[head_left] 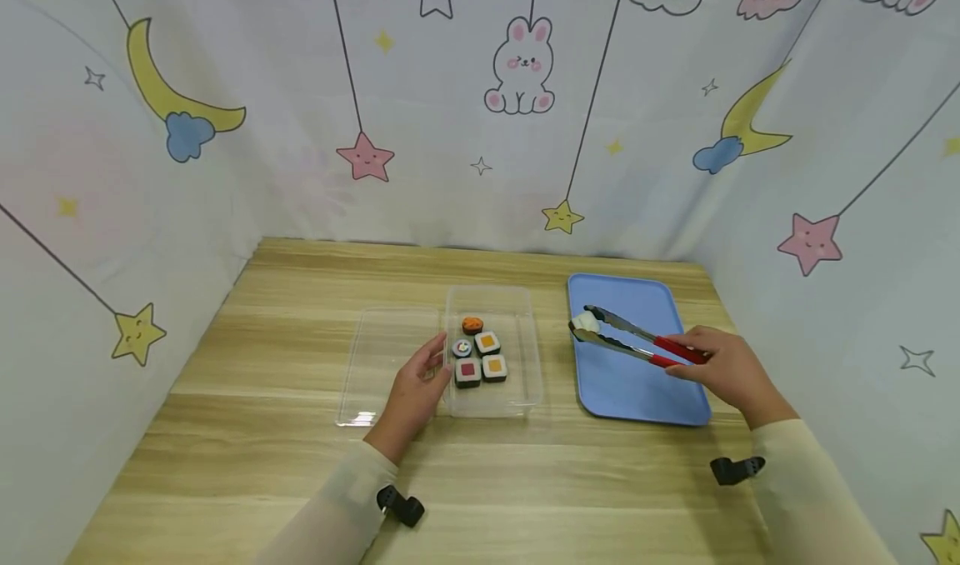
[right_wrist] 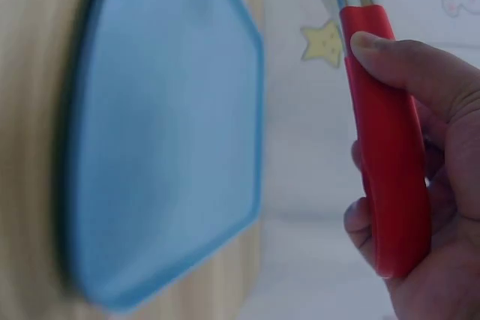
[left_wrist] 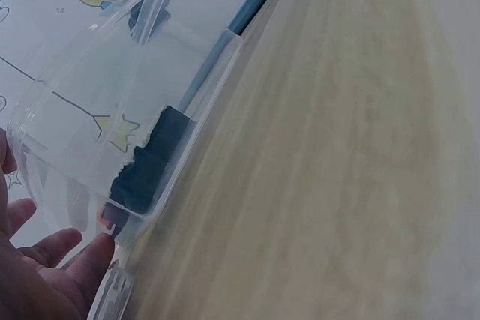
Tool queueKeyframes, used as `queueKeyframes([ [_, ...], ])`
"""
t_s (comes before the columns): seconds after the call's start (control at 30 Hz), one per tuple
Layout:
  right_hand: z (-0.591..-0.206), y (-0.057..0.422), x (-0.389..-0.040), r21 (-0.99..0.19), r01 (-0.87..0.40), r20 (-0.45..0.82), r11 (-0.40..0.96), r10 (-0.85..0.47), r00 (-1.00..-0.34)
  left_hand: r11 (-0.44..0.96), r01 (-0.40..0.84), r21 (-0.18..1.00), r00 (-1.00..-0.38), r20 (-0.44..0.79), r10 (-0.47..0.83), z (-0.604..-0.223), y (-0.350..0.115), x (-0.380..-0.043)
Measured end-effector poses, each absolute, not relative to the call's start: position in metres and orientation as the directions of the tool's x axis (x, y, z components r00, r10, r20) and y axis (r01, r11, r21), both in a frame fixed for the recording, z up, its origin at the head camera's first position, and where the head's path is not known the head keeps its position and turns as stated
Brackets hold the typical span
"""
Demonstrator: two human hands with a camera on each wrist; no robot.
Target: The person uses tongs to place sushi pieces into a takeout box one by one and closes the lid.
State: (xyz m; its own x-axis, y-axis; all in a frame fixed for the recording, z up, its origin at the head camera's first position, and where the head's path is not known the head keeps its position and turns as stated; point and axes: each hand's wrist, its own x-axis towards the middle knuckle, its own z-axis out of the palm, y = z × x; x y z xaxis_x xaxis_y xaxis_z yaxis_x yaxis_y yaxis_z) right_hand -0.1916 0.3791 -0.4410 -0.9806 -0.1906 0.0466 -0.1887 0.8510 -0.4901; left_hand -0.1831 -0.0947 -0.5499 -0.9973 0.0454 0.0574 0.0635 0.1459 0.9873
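Note:
My right hand [head_left: 727,369] grips tongs by their red handles [head_left: 681,349], thumb on top in the right wrist view. The tong tips pinch a white and black sushi piece [head_left: 586,323] above the left edge of the blue tray [head_left: 637,394]. My left hand [head_left: 417,390] touches the left wall of a clear plastic box [head_left: 519,394] with loosely extended fingers. Inside sit several sushi pieces: a red-centred one [head_left: 468,371], two yellow-centred ones [head_left: 494,367], an orange-topped one [head_left: 472,324] and a small round roll [head_left: 462,347].
A clear lid [head_left: 382,357] lies flat left of the box, partly behind my left hand. The wooden table [head_left: 487,490] ends at a patterned curtain [head_left: 450,198] at the back and both sides.

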Motion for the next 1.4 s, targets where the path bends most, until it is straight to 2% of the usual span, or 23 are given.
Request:
queueKeyframes([
  [0.23,-0.422,0.337,-0.224,-0.485,-0.267,0.043,0.833,-0.283,-0.958,0.136,0.056,0.989,-0.998,0.050,0.044,-0.552,-0.095,-0.185],
  [0.6,-0.409,0.274,-0.265,-0.358,-0.411,0.023,0.838,-0.432,-0.901,0.116,0.046,0.992,-0.998,0.040,0.056,-0.553,-0.096,-0.187],
  [0.87,-0.395,0.239,-0.276,-0.304,-0.456,-0.021,0.837,-0.484,-0.875,0.113,0.065,0.991,-0.997,0.059,0.058,-0.554,-0.096,-0.186],
  [1.13,-0.385,0.213,-0.282,-0.105,-0.533,-0.035,0.840,-0.538,-0.842,0.110,0.064,0.992,-0.996,0.057,0.064,-0.555,-0.097,-0.187],
  [1.4,-0.387,0.199,-0.281,-0.010,-0.557,-0.040,0.830,-0.557,-0.830,0.104,0.060,0.993,-0.997,0.053,0.063,-0.554,-0.098,-0.186],
])
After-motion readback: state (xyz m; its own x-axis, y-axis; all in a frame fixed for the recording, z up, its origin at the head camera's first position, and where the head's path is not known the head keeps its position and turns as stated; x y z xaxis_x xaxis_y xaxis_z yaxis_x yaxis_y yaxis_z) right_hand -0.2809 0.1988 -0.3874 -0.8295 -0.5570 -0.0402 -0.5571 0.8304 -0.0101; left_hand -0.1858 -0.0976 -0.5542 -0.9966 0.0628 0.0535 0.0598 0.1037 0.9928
